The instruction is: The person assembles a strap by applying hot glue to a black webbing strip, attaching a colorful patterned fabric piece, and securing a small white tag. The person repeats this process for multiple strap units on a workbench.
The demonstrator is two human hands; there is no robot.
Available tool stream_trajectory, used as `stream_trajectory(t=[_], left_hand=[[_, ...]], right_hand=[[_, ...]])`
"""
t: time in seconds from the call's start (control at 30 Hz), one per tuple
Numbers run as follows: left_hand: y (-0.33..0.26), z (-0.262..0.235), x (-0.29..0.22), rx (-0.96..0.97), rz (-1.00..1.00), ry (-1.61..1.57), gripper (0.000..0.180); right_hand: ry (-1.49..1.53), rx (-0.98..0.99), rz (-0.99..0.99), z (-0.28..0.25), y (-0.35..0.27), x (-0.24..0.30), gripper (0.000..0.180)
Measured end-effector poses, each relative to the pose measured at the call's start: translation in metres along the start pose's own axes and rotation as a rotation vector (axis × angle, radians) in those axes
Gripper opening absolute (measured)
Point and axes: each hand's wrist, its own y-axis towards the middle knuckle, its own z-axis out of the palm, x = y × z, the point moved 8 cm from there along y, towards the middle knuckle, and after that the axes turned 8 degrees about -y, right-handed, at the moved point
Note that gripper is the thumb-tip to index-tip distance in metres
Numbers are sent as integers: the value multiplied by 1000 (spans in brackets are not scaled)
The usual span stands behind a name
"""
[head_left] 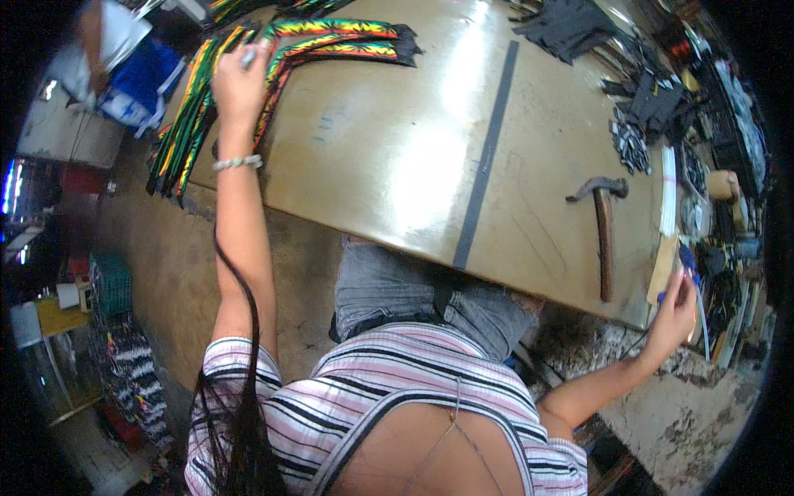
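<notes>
My left hand [240, 83], with a bead bracelet on the wrist, reaches to the far left corner of the tan worktable [389, 157]. Its fingers curl over a bundle of long striped straps [331, 41] in red, yellow, green and black, and a small grey thing shows at the fingertips. More of these straps hang over the table's left edge [182, 124]. My right hand [674, 312] is at the table's right end, fingers bent beside a small blue object [683, 263] and a beige card [664, 266]. What it grips is unclear.
A hammer [605, 236] with a wooden handle lies near the right end. A dark flat strip [486, 161] crosses the table. Black cut pieces [571, 29] and small parts crowd the far right side. A wire basket [112, 285] stands on the floor at left.
</notes>
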Motion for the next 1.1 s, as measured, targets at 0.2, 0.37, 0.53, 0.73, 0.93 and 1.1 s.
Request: stream_trajectory(t=[0.2,0.37,0.53,0.73,0.93,1.1], left_hand=[[-75,-70,-171,-47,566,-451,18],[-127,-49,-238,318,636,-779,21],[-153,50,-206,639,187,-671,29],[-178,93,-181,664,213,-450,29],[-181,95,-179,632,197,-387,32],[-180,96,-179,638,166,-342,33]], right_hand=[[643,-278,-652,-44,-45,193,31],[811,-115,-862,-36,-80,265,30],[991,573,-259,92,-78,257,23],[609,296,-479,139,-94,245,18],[494,294,-518,141,-99,244,17],[452,304,-516,140,-98,249,17]])
